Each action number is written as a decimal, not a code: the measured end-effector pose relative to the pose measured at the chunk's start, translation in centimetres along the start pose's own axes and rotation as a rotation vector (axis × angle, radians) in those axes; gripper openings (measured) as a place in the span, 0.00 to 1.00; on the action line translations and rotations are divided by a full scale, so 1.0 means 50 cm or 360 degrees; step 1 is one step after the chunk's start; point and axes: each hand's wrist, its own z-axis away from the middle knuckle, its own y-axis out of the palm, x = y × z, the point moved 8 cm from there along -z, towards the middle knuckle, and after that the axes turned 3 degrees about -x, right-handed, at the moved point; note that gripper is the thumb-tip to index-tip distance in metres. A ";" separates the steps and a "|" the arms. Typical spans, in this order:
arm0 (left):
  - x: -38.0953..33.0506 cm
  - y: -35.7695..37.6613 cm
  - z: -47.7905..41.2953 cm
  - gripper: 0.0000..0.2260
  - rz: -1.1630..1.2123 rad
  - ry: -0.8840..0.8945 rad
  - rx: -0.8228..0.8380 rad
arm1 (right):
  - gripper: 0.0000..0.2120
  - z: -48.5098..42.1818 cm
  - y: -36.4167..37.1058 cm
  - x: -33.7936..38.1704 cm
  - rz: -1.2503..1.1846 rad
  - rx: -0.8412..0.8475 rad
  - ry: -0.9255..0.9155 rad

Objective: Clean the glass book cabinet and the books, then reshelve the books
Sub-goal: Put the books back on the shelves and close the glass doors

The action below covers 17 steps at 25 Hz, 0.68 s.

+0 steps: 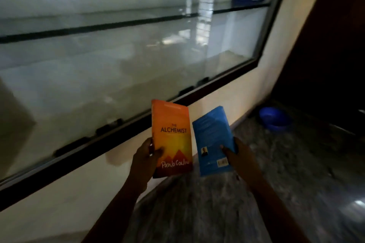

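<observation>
Gripping orange book (171,138) with left hand (147,154), blue book (212,140) with right hand (235,154); we judge reshelving; next: lift toward cabinet (118,55) above hands.

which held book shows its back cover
The blue book in the right hand: its barcode and small portrait face the camera. The orange book in the left hand shows its front title.

You get no way in at the cabinet (217,85) front: glass panes (118,77) cover its shelves (118,23). Below the cabinet, floor (296,163) is open, w/ blue basin (274,118) low rt of it.
</observation>
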 end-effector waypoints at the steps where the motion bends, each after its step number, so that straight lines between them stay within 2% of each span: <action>1: -0.030 0.047 -0.027 0.13 -0.0047 0.0071 0.0006 | 0.14 -0.030 -0.044 -0.013 -0.0049 -0.0099 0.0037; 3: -0.086 0.139 -0.086 0.15 -0.0122 0.0185 0.0024 | 0.16 -0.095 -0.129 -0.031 -0.0120 -0.0288 0.0096; 7: -0.209 0.353 -0.240 0.16 -0.0142 0.0404 0.0154 | 0.17 -0.280 -0.277 -0.027 -0.0379 -0.0517 0.0026; 11: -0.332 0.539 -0.385 0.16 -0.0204 0.0576 0.0124 | 0.18 -0.488 -0.404 0.004 -0.0295 -0.0708 -0.0146; 17: -0.574 0.726 -0.542 0.15 -0.0041 0.0946 -0.0044 | 0.12 -0.783 -0.580 0.106 -0.0508 -0.0775 -0.0471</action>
